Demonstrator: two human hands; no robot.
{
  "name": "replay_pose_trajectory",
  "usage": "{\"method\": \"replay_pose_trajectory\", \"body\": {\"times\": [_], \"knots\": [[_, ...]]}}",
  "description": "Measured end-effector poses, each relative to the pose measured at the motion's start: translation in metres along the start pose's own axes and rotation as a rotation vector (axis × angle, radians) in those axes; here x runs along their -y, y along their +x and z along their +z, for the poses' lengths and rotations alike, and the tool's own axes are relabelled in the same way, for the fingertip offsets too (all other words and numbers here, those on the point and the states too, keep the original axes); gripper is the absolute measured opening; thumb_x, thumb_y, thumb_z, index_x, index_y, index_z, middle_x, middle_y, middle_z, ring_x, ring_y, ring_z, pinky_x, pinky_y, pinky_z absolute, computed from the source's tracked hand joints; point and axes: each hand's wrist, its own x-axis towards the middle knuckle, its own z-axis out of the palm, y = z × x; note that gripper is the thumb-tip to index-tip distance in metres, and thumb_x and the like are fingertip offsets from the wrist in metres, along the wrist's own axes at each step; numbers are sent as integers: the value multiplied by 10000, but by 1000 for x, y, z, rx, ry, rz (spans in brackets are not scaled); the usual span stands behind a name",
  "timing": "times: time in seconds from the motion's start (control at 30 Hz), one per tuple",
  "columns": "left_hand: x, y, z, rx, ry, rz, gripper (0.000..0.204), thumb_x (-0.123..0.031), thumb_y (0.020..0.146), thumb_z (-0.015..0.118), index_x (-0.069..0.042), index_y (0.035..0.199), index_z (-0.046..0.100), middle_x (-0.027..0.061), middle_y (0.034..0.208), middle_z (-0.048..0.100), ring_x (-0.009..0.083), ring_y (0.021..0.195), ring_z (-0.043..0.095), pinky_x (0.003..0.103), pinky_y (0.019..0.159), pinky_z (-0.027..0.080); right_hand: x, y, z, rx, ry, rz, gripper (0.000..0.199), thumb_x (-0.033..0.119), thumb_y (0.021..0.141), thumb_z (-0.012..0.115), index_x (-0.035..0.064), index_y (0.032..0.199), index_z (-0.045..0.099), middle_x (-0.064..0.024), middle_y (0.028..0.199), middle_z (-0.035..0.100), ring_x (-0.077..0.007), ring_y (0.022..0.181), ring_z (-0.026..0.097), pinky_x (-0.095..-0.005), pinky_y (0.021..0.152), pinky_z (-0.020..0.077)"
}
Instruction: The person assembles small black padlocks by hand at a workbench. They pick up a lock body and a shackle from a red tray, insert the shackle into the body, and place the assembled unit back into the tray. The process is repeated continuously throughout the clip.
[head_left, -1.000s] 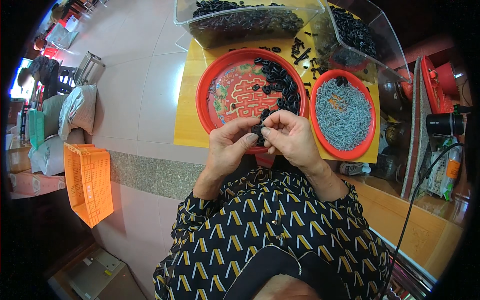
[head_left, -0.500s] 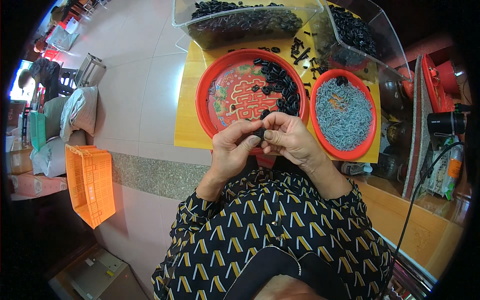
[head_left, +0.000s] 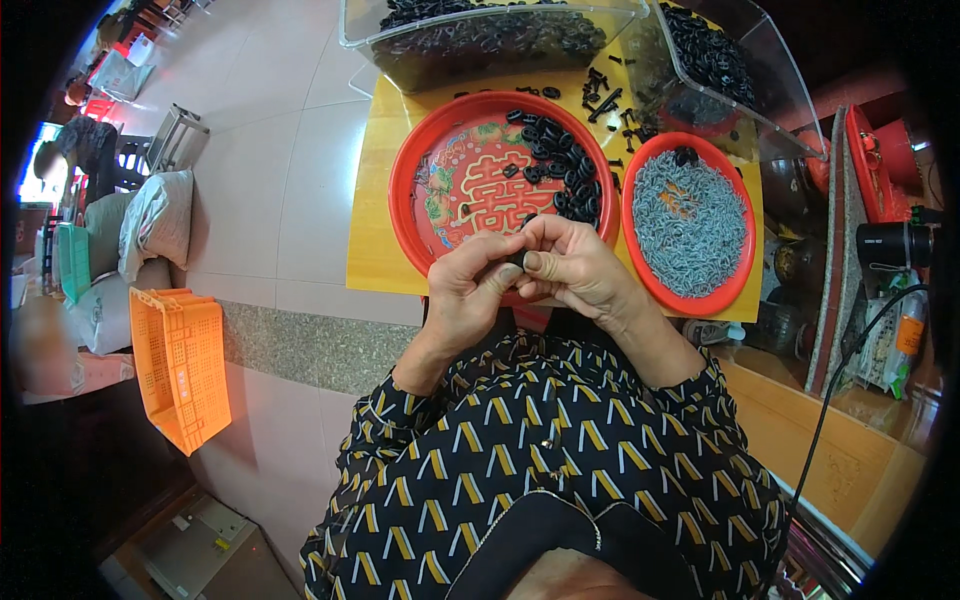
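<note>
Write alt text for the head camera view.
Both hands, left hand and right hand, pinch a small black part together above a large round red plastic tray of black rings, beside a smaller red tray filled with grey metal pieces.

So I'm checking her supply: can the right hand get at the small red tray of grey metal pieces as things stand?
Probably yes. The small red tray lies just right of the right hand with nothing between, though that hand now pinches a small black part with the left hand.
</note>
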Motion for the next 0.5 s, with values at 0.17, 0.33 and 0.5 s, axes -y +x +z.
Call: {"method": "replay_pose_trajectory", "body": {"times": [0.17, 0.33, 0.5], "knots": [[6, 0, 3, -68, -305, -89, 294, 31, 789, 545, 24, 1082, 531, 67, 949, 576, 130, 876, 546, 244, 772, 452, 6, 1, 6, 20, 6, -65, 138, 72, 808, 568, 14, 928, 530, -53, 826, 575, -121, 700, 593, -222, 624, 526], [3, -1, 2, -33, -453, -150, 307, 16, 792, 554, 30, 1097, 520, 75, 986, 563, 129, 890, 543, 245, 782, 452, 13, -9, 3, -62, -56, -65, 160, 122, 830, 551, -9, 918, 522, -62, 830, 569, -119, 675, 588, -225, 608, 521], [4, -6, -3, -51, -354, -142, 298, 10, 784, 570, 25, 1080, 540, 51, 943, 558, 110, 851, 533, 221, 745, 439, 10, -19, 7, -97, -123, -78, 173, 132, 828, 557, -19, 904, 519, -63, 781, 560, -119, 641, 580, -216, 561, 509]]}}
